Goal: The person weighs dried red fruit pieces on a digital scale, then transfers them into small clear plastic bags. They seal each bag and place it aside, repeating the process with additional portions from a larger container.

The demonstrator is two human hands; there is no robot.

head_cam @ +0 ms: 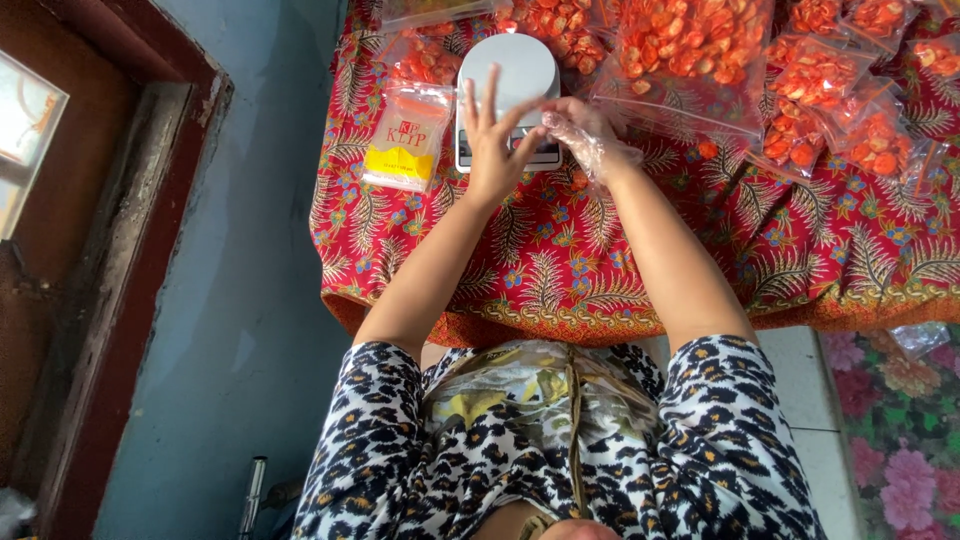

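Over a table draped in a red patterned cloth (560,270), two forearms reach forward from leopard-print sleeves. One white kitchen scale (507,95) sits near the far edge, its round platform bare and its display strip partly hidden behind the hands. The left hand (493,140) is bare, fingers spread wide and pointing away, palm down just over the front of the scale; it grips nothing. The right hand (583,135) wears a thin clear plastic glove, and its fingers curl inward so the tips meet the left hand's fingertips; whether anything is pinched between them cannot be told.

Just left of the scale lies one small flat packet (408,138), a clear rectangle with a few orange pieces at the top and a printed label: red lettering on white above a yellow band. Beyond it, one clear bag (425,55) of orange snack pieces touches the far left of the scale. To the right, one large clear bag (690,60) bulges with the same orange pieces, its lower edge near the gloved hand. Farther right, at least five smaller filled bags (830,95) overlap in a heap; an exact count is not possible where they pile up. None of these shows a label.

A flowered floor covering (895,410) shows at the lower right.
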